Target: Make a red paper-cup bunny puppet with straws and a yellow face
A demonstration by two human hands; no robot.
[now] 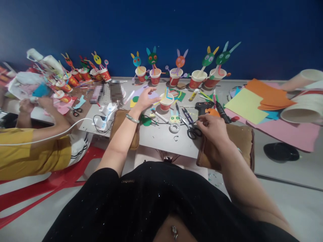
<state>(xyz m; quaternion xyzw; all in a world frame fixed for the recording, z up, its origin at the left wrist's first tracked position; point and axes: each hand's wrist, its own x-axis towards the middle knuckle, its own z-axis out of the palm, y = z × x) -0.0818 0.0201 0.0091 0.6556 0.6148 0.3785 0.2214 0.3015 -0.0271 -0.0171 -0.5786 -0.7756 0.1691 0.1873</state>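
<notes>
My left hand point(146, 101), a bracelet on its wrist, reaches over the table with fingers apart, beside a red-and-white paper cup point(165, 106). Bent blue and yellow strips stick up from that cup. Close to the black-handled scissors point(192, 133), my right hand point(213, 127) is loosely curled, thumb and fingers slightly apart; I see nothing held in it. Just beyond it lies a hot glue gun point(201, 108). Between my hands are a pale rabbit-face cutout point(174, 118), a white tape roll point(174, 128), a pen point(177, 108) and dark pointed snips point(187, 115).
Several paper cups with animal-head figures, including an orange one point(180, 61), line the blue wall. Coloured paper sheets point(246, 106) and white tubes point(302, 107) lie right. Left are a power strip point(106, 117) with cables and another person's arms point(50, 116). Brown cushions point(239, 144) edge the table.
</notes>
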